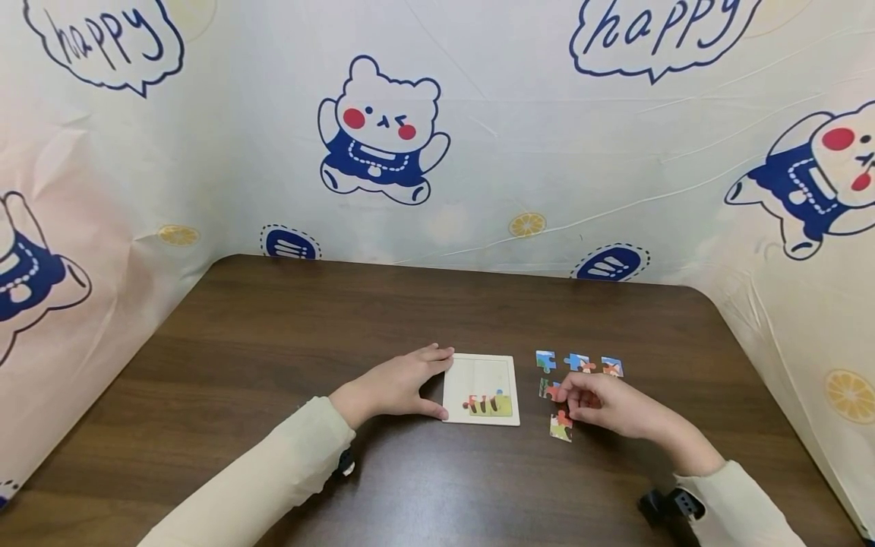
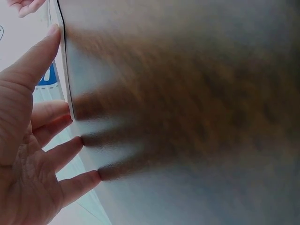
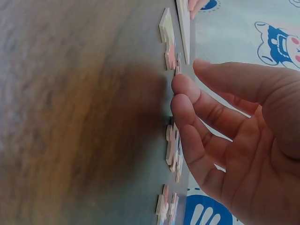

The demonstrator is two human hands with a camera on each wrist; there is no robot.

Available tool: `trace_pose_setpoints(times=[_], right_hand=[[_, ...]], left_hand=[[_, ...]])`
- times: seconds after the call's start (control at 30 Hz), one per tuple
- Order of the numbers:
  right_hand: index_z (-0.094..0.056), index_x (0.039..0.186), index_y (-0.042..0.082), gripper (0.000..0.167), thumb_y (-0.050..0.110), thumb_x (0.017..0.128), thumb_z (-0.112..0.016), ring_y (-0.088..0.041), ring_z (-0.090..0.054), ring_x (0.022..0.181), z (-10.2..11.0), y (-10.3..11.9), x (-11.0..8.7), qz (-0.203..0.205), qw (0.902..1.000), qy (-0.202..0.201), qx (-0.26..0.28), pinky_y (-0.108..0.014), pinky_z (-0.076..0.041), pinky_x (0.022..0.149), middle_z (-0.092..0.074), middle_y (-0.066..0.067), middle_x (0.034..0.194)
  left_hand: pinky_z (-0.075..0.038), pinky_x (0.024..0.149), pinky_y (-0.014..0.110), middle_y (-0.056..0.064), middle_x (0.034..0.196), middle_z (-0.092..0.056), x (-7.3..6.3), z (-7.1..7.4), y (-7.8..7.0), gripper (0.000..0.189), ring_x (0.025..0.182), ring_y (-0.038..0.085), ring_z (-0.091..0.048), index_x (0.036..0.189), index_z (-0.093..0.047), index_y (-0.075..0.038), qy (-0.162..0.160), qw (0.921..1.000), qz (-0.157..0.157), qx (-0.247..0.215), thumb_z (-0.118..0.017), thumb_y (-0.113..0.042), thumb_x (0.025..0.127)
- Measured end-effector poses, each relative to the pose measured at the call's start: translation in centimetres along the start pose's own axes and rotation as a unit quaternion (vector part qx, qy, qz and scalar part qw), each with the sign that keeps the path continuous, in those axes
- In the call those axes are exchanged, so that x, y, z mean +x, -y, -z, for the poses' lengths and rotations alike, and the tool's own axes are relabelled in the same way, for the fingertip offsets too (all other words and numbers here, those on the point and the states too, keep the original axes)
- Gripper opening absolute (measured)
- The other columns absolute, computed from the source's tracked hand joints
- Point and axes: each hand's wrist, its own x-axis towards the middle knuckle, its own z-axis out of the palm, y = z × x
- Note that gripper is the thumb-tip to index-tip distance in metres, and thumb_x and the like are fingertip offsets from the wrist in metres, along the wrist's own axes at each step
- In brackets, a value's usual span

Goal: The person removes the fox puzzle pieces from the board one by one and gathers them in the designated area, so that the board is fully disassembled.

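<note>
A pale wooden puzzle board (image 1: 478,374) lies on the table with a strip of joined yellow-green and red pieces (image 1: 491,405) at its lower right. My left hand (image 1: 403,384) touches the board's left side, thumb at the near corner and fingers at the far one; in the left wrist view its fingers (image 2: 70,149) are spread and fairly straight. Over the loose jigsaw pieces hovers my right hand (image 1: 611,403), its fingers bent loosely. The right wrist view shows a gap between thumb and fingers (image 3: 201,93), with nothing seen held. A green-and-red piece (image 1: 561,428) lies just beside its fingertips.
Right of the board, more loose pieces lie in a back row, among them a blue one (image 1: 544,360) and one at the right end (image 1: 611,367). A red-and-dark piece (image 1: 548,389) sits nearer. A patterned cloth (image 1: 492,175) stands behind the brown table (image 1: 307,319).
</note>
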Motion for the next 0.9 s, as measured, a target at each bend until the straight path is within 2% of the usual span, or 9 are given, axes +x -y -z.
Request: trace_pose_setpoints(times=[0.3,0.63,0.9], right_hand=[[-0.063,0.104,0.005,0.011,0.004,0.093,-0.066,-0.004,-0.056,0.078,-0.2,0.9,1.1,0.022,0.9998,-0.004,0.003,-0.022,-0.05,0.069,-0.063,0.003,0.087],[-0.065,0.104,0.007,0.009,0.007,0.095,-0.065,-0.005,-0.052,0.074,-1.4,2.6,4.3,0.031,0.9993,0.008,-0.018,-0.021,-0.047,0.064,-0.061,0.004,0.085],[-0.068,0.108,0.004,0.014,0.006,0.094,-0.064,-0.004,-0.052,0.075,-2.7,4.1,7.3,0.077,0.9962,0.021,-0.033,-0.021,-0.049,0.068,-0.064,-0.001,0.092]], left_hand=[[-0.032,0.118,0.046,0.011,0.16,-0.036,0.0,0.0,0.0,0.086,0.151,0.033,-0.029,0.148,-0.045,-0.002,0.0,1.0,0.001,-0.002,-0.079,-0.045,0.082],[-0.032,0.118,0.046,0.011,0.16,-0.036,0.0,0.0,0.0,0.086,0.151,0.033,-0.028,0.148,-0.045,-0.002,0.001,1.0,0.001,-0.007,-0.078,-0.045,0.083],[-0.032,0.118,0.046,0.011,0.16,-0.037,0.2,-0.2,0.1,0.086,0.15,0.034,-0.029,0.148,-0.045,-0.002,-0.005,1.0,-0.002,-0.008,-0.079,-0.045,0.082]])
